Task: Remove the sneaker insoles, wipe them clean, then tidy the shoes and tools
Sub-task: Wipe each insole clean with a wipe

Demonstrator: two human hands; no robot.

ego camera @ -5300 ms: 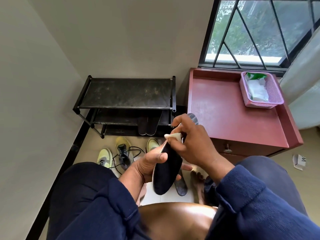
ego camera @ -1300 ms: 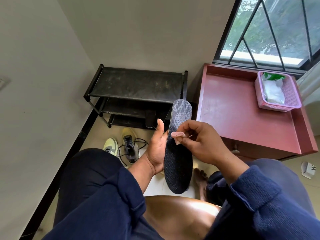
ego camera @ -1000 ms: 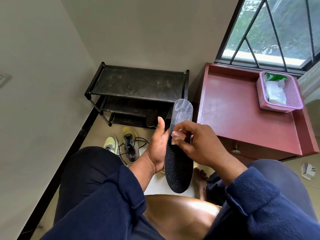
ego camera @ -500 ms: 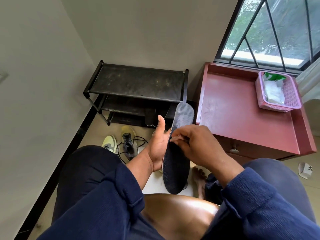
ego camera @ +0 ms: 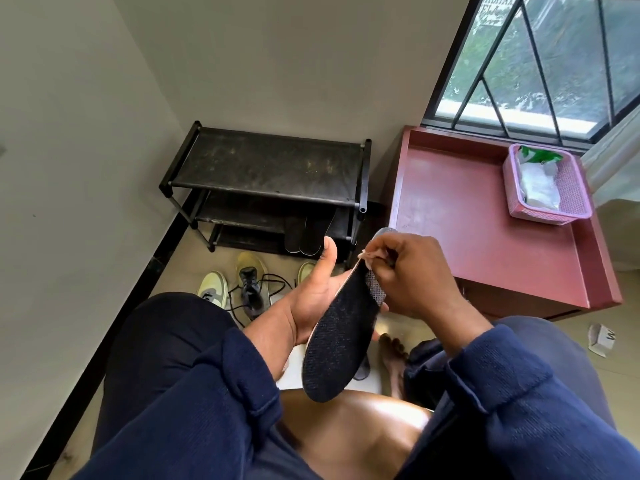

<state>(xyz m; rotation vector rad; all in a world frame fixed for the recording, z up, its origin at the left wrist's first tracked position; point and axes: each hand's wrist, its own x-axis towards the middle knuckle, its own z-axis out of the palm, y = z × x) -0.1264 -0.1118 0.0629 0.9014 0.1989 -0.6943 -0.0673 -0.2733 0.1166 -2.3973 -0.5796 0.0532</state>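
Pale walls meet in a corner above a low black metal shoe rack (ego camera: 266, 168), well beyond the seated person's hands, with two dark insoles (ego camera: 306, 232) leaning on its lower shelf and yellow-green sneakers (ego camera: 250, 284) with loose black laces on the floor just past the left hand (ego camera: 310, 299). That hand cradles a long black fabric-topped insole (ego camera: 341, 341) from beneath, palm up and thumb raised, fingers curled under its pale edge. Against the insole's toe end the right hand (ego camera: 414, 277) pinches a small crumpled pinkish wipe (ego camera: 372, 257), fingers bent tight around it. Since a second ago the insole has tipped from near upright to slanting, heel toward the lap, and the wipe has travelled from mid-sole up to the toe edge, which suggests the wiping of this piece is nearing its finish while the tidying remains undone. Right of the right hand stands a dark red wooden cabinet (ego camera: 467, 216) with raised rims, its near edge close to the knuckles; a pink plastic mesh basket (ego camera: 571, 188) holding white packets sits at its far corner, well apart, under a barred window (ego camera: 540, 60). Open floor between the knees leaves room to lower the insole.
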